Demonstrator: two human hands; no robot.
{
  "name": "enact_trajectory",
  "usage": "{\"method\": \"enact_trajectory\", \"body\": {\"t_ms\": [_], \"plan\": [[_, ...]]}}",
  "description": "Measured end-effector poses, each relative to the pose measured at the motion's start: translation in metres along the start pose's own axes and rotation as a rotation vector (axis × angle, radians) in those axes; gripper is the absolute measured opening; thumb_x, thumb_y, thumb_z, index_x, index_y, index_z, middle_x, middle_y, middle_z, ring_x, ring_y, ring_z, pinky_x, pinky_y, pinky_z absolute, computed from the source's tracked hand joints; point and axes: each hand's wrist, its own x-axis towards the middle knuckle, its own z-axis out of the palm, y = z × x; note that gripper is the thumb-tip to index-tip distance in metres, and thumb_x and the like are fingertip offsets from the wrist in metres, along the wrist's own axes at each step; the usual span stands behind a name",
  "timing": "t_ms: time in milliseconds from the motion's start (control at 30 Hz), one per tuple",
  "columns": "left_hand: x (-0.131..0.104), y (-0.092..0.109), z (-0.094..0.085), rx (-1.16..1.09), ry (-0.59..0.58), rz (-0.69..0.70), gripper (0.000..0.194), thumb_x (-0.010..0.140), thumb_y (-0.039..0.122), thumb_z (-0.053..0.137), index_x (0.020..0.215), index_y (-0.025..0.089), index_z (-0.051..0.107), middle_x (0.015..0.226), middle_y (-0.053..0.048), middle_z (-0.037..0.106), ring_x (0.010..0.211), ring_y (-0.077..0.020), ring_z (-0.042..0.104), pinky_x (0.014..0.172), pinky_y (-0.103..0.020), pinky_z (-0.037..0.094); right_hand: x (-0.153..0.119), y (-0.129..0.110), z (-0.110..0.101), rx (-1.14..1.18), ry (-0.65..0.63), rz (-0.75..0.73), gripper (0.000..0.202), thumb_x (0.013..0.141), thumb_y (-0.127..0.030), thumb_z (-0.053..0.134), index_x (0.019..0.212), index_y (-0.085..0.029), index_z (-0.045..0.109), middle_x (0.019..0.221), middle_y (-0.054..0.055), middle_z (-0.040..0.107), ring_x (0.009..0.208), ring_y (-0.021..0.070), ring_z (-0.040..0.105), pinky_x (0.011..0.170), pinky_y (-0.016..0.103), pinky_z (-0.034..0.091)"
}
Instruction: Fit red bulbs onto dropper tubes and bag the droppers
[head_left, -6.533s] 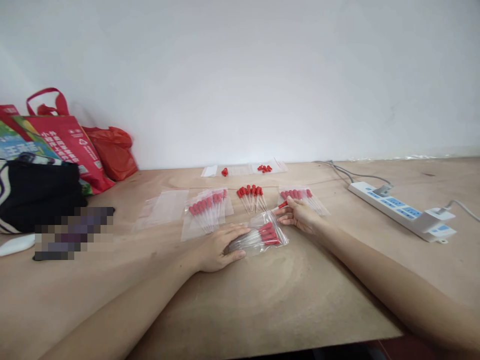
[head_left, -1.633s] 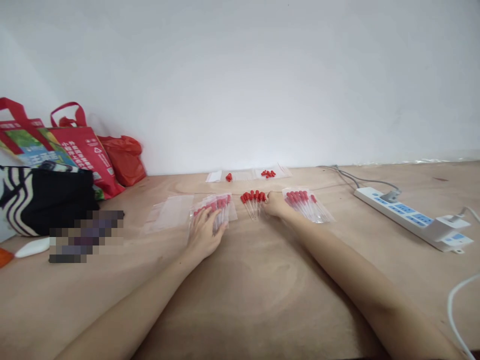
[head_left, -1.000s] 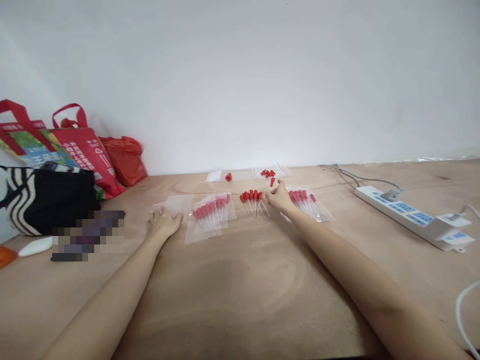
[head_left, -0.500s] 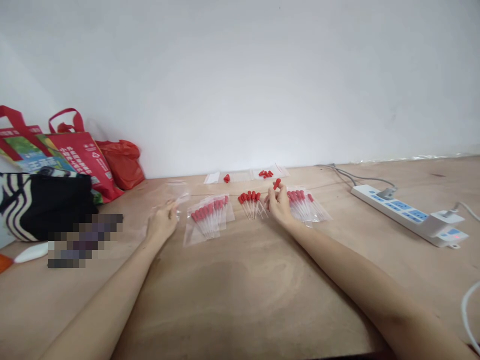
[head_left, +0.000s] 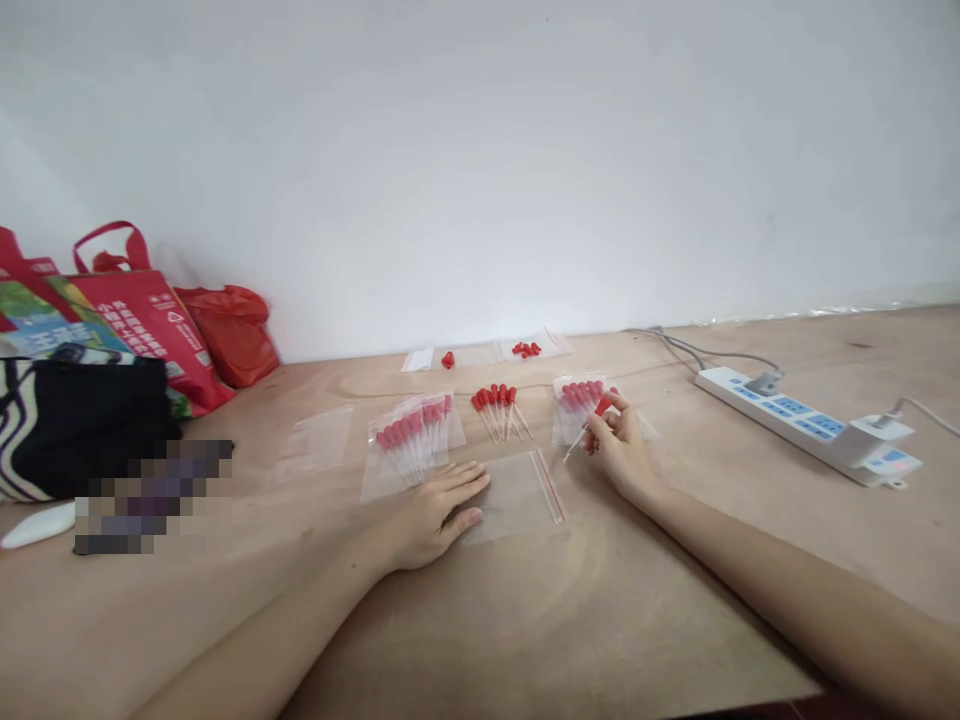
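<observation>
My left hand (head_left: 442, 512) lies flat with its fingers stretched out on the left end of a clear zip bag (head_left: 517, 495), whose red-lined opening faces right. To the right of that bag, my right hand (head_left: 619, 445) pinches a dropper (head_left: 576, 441) with a red rubber bulb, its thin clear tip pointing down and left. Loose red-bulbed droppers (head_left: 495, 405) lie fanned out between and beyond the hands. Bagged droppers (head_left: 412, 435) rest beyond my left hand, and another bag of droppers (head_left: 581, 395) is partly hidden behind my right hand.
Flat clear bags (head_left: 319, 440) lie at the left. Near the wall are red bulbs (head_left: 526, 349) and clear tubes (head_left: 478, 356). A white power strip (head_left: 795, 415) with cables stands right. Shopping bags (head_left: 142, 335) and a black striped cloth (head_left: 97, 420) crowd the left side.
My left hand has moved right from the bag pile and now presses a clear bag flat in front of me. My right hand has shifted right and nearer, with the dropper tilted.
</observation>
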Motion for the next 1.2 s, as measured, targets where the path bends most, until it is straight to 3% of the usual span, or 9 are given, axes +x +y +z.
{"method": "enact_trajectory", "body": {"t_ms": [133,333,767,933,1200], "plan": [[0.001,0.001,-0.003,-0.017,-0.014,-0.015,0.042,0.087,0.034,0.037,0.126,0.018,0.039,0.133,-0.007,0.036,0.124,-0.0181,0.03,0.103,-0.04,0.026,-0.001,0.003,0.002,-0.026,-0.029,0.026,0.047,0.071,-0.032,0.052,0.111,-0.023,0.029,0.052,-0.01,0.045,0.041,0.0101,0.044,0.041,0.023,0.036],[0.001,0.001,-0.001,-0.027,-0.034,-0.028,0.043,0.087,0.034,0.037,0.127,0.018,0.038,0.133,-0.007,0.035,0.125,-0.018,0.028,0.103,-0.04,0.025,-0.004,0.003,0.007,-0.042,-0.067,0.049,0.042,0.07,-0.034,0.051,0.107,-0.022,0.033,0.059,-0.008,0.045,0.042,0.0095,0.047,0.041,0.023,0.038],[0.001,-0.001,0.001,-0.077,0.011,-0.006,0.041,0.087,0.034,0.039,0.126,0.02,0.04,0.132,-0.006,0.037,0.125,-0.0189,0.03,0.103,-0.041,0.026,-0.003,0.003,0.004,-0.062,-0.089,0.029,0.043,0.07,-0.034,0.051,0.108,-0.021,0.034,0.055,-0.01,0.043,0.04,0.009,0.046,0.04,0.023,0.038],[0.0,-0.003,0.003,-0.095,0.014,-0.005,0.042,0.087,0.036,0.038,0.126,0.021,0.04,0.133,-0.006,0.036,0.125,-0.0192,0.029,0.103,-0.041,0.025,-0.006,0.0,0.008,0.014,-0.08,0.088,0.043,0.067,-0.036,0.054,0.101,-0.022,0.034,0.057,-0.01,0.045,0.042,0.0087,0.049,0.04,0.022,0.039],[0.001,-0.001,0.004,-0.063,0.036,-0.033,0.042,0.089,0.036,0.033,0.127,0.019,0.038,0.133,-0.006,0.037,0.125,-0.0178,0.03,0.103,-0.04,0.026,-0.018,-0.006,0.015,0.2,-0.127,0.332,0.034,0.067,-0.037,0.054,0.091,-0.023,0.034,0.056,-0.008,0.052,0.048,0.0116,0.056,0.049,0.027,0.047]]}}
